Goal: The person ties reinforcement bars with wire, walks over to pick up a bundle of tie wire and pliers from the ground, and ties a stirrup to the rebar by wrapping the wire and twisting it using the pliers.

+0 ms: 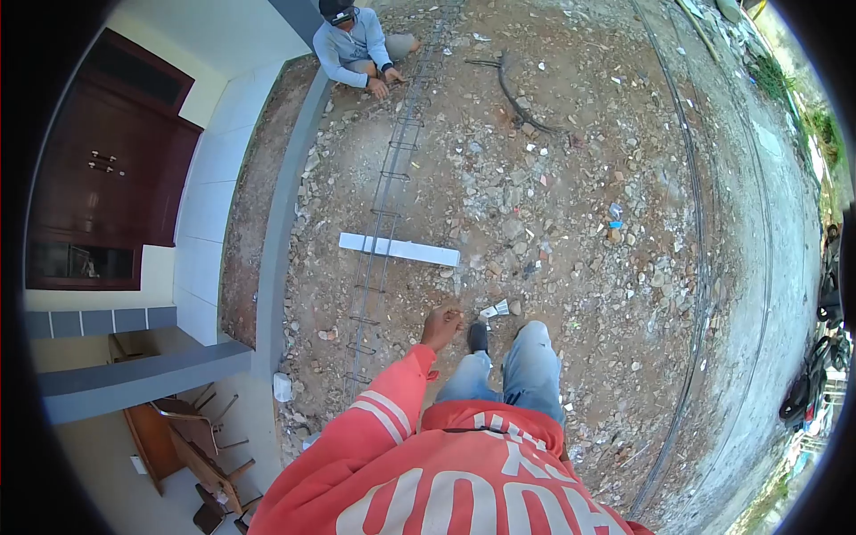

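Left hand: fingers curled, grasp indiscernible; right hand unseen. At its eleven o'clock, a board underlies the metal frame, probably propping it off the ground.

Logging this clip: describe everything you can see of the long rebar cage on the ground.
The rebar cage is a long, narrow frame of dark, thin rods that look like steel, with cross ties spaced along it, some jutting sideways. It lies stretched across stony ground, crossing a white board, apparently over it. At its far part are a co-worker's hands; whether they touch it is unclear. The person's left hand is apart from it.
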Action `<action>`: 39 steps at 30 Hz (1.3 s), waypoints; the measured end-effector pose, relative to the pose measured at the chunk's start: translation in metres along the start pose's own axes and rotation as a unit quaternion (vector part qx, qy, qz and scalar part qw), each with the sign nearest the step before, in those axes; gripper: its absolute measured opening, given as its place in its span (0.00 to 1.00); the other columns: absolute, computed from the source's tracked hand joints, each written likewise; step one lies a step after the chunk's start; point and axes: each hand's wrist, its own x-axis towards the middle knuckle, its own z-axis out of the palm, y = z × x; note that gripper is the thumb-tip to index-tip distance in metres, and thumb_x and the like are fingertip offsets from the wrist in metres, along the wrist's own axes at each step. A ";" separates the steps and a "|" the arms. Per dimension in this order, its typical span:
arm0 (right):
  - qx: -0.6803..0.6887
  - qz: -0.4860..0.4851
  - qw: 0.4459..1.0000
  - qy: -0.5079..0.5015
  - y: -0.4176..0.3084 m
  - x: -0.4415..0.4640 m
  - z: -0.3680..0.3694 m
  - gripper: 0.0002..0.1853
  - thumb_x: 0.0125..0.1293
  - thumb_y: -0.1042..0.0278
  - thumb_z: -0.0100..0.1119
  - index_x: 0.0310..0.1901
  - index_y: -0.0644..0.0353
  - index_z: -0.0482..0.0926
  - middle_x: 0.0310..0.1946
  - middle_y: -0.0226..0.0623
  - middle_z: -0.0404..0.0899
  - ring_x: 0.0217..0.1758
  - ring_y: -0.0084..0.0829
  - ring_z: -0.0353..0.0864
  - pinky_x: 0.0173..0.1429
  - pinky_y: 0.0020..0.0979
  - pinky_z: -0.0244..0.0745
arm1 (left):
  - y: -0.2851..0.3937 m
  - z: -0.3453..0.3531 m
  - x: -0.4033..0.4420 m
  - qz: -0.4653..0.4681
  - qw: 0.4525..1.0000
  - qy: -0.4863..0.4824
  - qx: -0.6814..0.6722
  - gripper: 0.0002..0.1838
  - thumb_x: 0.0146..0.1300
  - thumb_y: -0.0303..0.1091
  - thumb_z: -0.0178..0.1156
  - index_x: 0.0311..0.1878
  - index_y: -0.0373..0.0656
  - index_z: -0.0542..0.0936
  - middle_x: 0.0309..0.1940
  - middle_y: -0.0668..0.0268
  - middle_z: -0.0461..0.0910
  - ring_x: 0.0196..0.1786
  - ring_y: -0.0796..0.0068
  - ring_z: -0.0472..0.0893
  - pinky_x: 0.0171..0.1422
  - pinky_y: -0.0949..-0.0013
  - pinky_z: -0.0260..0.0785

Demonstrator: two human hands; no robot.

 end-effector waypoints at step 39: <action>-0.271 -0.316 0.908 0.053 -0.749 0.913 -0.337 0.16 0.72 0.55 0.44 0.43 0.62 0.71 0.31 0.59 0.80 0.36 0.61 0.80 0.42 0.57 0.74 | 0.182 0.306 0.157 -0.703 0.634 0.291 -0.138 0.10 0.64 0.37 0.60 0.43 0.44 0.82 0.34 0.60 0.82 0.34 0.66 0.82 0.35 0.60 0.73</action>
